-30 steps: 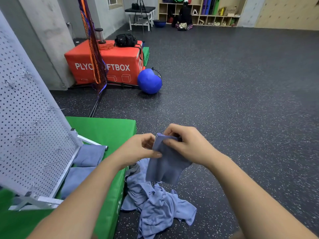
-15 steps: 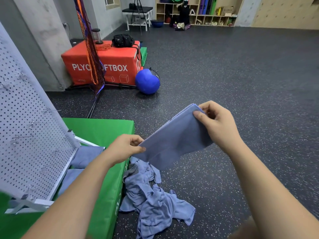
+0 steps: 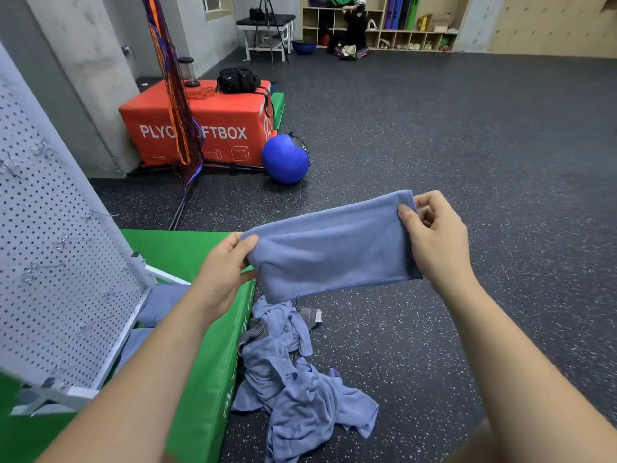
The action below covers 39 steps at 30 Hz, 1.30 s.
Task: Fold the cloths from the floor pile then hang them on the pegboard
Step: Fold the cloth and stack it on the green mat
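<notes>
In the head view, my left hand and right hand each pinch one end of a folded blue cloth, held taut above the floor pile. The pegboard stands near left. The far red box reads "PLYO", then "FTBOX".

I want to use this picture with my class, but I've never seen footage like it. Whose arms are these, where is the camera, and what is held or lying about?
No machine here: a person wears a wide-angle camera on the head, looking forward and down, so the two bare arms are their own. The left hand and right hand each pinch one end of a folded blue cloth, stretched between them in the air. Below, on the dark floor, lies a crumpled pile of blue cloths beside a green mat. A white pegboard with metal hooks stands on the mat.
</notes>
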Available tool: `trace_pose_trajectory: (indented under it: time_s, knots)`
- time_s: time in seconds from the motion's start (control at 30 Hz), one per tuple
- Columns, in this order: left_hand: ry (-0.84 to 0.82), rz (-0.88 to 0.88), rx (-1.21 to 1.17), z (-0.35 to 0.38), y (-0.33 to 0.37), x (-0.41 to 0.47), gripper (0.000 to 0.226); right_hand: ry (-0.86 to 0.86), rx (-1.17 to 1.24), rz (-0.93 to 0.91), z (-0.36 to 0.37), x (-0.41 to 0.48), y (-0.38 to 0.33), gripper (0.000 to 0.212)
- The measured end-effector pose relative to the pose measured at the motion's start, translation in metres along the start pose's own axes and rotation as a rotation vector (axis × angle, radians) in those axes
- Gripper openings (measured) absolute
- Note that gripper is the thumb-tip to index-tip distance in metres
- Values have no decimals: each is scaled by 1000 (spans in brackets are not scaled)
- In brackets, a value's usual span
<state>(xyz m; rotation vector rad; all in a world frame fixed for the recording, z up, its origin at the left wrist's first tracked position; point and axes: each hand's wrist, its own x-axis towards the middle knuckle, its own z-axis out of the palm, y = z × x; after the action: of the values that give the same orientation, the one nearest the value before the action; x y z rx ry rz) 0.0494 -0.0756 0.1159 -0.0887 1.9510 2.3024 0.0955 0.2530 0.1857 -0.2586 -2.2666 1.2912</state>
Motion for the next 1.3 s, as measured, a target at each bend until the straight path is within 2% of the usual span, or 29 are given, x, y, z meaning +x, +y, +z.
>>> trace_pose_trajectory:
  time_s: [0.13, 0.23, 0.43, 0.6, 0.87, 1.07, 1.17, 1.23, 1.3]
  knots:
    - [134, 112, 43, 10, -3, -3, 14, 5, -84, -17, 9, -8, -4, 18]
    - [172, 192, 94, 18, -5, -8, 18, -26, -106, -34, 22, -18, -10, 19]
    - [103, 206, 169, 40, -6, -23, 35, -116, -95, -72, 54, -42, -22, 23]
    - [52, 162, 141, 58, -7, -32, 17, -201, -89, -147, 74, -63, -28, 24]
    - [6, 138, 73, 62, 1, -39, 8, -283, -93, -180, 89, -77, -29, 23]
    - [-84, 89, -37, 59, 14, -46, 26, -394, -28, -83, 85, -77, -32, 36]
    - [-126, 137, 18, 54, 16, -46, 22, -399, 32, -70, 80, -72, -31, 30]
    - [-94, 211, 134, 47, 17, -42, 16, -401, 70, -52, 76, -67, -32, 28]
    - [-23, 266, 253, 38, 15, -34, 28, -438, 165, 11, 72, -62, -34, 27]
